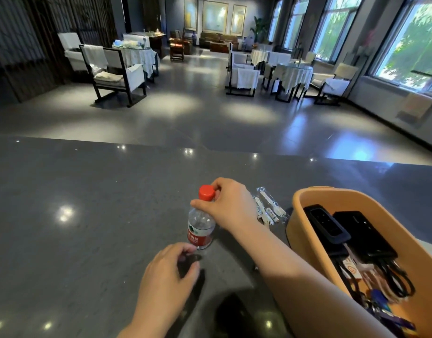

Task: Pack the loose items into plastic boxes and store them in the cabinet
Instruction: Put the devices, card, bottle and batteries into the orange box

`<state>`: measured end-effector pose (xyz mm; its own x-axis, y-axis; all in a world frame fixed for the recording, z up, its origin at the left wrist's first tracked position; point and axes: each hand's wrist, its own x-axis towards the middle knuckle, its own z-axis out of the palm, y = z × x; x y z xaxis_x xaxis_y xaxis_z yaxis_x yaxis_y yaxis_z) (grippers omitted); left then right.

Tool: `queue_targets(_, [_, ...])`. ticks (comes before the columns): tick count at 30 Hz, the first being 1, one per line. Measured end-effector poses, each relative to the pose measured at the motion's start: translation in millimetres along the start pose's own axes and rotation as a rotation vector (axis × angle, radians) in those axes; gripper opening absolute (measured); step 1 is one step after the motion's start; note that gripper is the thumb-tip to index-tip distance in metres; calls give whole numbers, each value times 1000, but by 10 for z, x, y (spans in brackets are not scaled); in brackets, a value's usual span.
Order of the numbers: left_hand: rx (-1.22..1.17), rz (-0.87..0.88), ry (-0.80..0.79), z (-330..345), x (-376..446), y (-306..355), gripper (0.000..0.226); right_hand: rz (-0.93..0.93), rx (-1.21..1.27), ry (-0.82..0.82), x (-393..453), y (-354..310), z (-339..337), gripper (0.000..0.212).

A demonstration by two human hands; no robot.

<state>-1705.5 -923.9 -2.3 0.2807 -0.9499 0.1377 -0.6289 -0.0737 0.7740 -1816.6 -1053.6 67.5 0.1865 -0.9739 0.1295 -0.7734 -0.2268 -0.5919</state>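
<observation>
Right hand (pixel 228 206) is pinching the neck of an upright water bottle (pixel 200 225) on the counter (pixel 88 203). Left hand (pixel 166 276) is hovering near its base, fingers loosely curled, empty. Orange box (pixel 307 198), cut off at right, is holding dark items.

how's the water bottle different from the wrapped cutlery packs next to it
The water bottle stands upright, the wrapped cutlery packs lie flat. The bottle is in the right hand's grip at the neck; the packs are untouched. Both are on the counter, outside the orange box.
</observation>
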Motion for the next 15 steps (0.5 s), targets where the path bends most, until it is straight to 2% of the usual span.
queue_targets(4, [-57, 9, 75, 123, 172, -7, 31, 28, 213, -17, -47, 141, -7, 40])
queue_targets(6, [-102, -34, 122, 188, 277, -20, 40, 88, 257, 38, -189, 407, 23, 37])
queue_targets(9, [-164, -66, 156, 274, 441, -66, 56, 260, 120, 96, -463, 950, 110, 40])
queue_targets(12, [-182, -59, 135, 343, 587, -107, 67, 429, -30, -6, -656, 1332, 200, 44])
queue_targets(15, [-204, -59, 110, 409, 685, -117, 64, 574, -6, -100, -738, 1435, 261, 39])
